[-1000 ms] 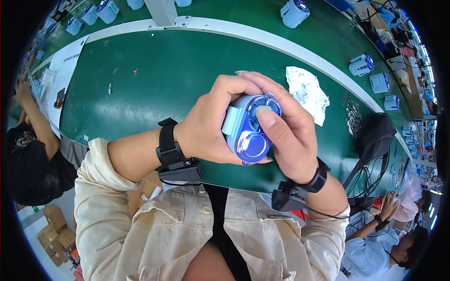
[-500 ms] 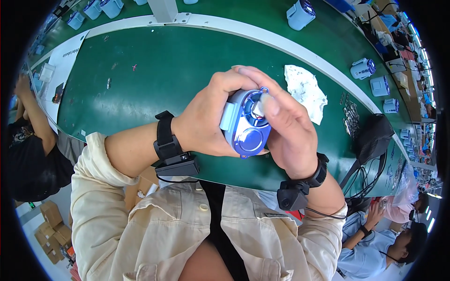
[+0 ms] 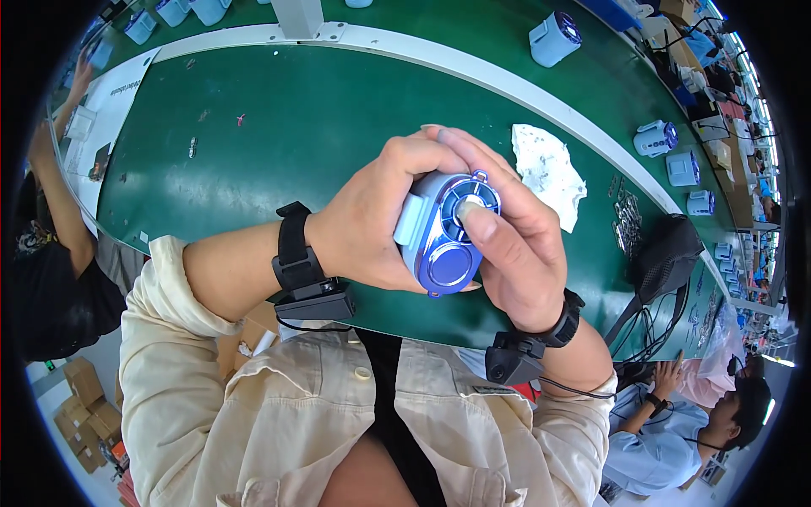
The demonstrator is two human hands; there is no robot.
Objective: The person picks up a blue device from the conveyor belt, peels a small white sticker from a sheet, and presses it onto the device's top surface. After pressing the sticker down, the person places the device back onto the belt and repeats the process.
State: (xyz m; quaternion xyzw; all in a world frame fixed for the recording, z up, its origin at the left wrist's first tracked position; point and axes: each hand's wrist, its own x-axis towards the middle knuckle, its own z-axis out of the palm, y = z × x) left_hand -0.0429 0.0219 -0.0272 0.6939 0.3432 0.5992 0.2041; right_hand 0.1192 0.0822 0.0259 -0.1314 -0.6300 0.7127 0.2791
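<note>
A light-blue device (image 3: 450,266) with a shiny blue-purple oval face is between my hands, above the green table (image 3: 253,177). Its face bears a spoked round opening (image 3: 457,195) at the top and a smooth round disc below. My left hand (image 3: 359,211) wraps its left side and back, near a pale-blue side tab (image 3: 409,221). From the other side, my right hand (image 3: 532,245) holds it too, the thumb pressed onto the middle of the spoked opening. A whitish bit shows just above the thumb; most of it is hidden.
A stained white sheet (image 3: 549,177) lies right of my hands. Beyond it are small metal pieces (image 3: 626,221) and a black bag (image 3: 670,253) with cables. Similar blue devices (image 3: 555,39) stand past the white rail (image 3: 473,68). People sit left and right.
My right thumb has moved down onto the spoked opening, covering much of the whitish part seen there before. The device's face has turned slightly. At the left, a person's arm has reached up.
</note>
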